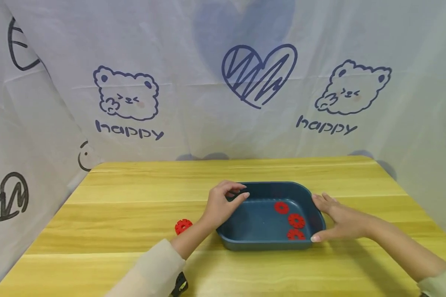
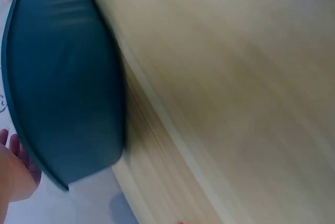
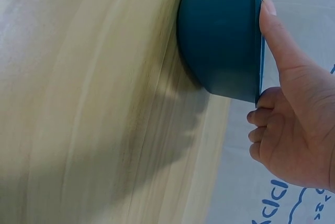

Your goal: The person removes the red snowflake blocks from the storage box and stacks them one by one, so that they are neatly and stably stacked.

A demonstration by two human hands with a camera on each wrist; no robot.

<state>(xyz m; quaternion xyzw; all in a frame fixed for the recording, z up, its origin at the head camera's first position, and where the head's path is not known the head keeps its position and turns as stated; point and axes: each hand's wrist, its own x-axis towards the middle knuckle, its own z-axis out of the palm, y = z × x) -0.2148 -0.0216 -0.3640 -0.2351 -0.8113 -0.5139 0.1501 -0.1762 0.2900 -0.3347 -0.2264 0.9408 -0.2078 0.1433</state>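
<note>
A dark teal plastic basin (image 1: 260, 246) stands on the table, with a few red notched discs (image 1: 296, 220) lying inside towards its right end. My left hand (image 1: 223, 202) is over the basin's left rim, thumb and fingers apart with nothing visible between them. In the left wrist view that hand (image 2: 18, 174) is beside the rim; whether it touches is unclear. At the right end, my right hand (image 1: 343, 220) rests against the basin, thumb at the near corner and fingers along the far side. The right wrist view shows its thumb (image 3: 282, 41) on the rim.
Another red notched disc (image 1: 183, 225) lies on the wooden table (image 1: 107, 231) left of the basin, partly hidden by my left forearm. A black strap-like item (image 1: 180, 284) shows near my left sleeve. A printed white cloth (image 1: 193, 82) hangs behind the table.
</note>
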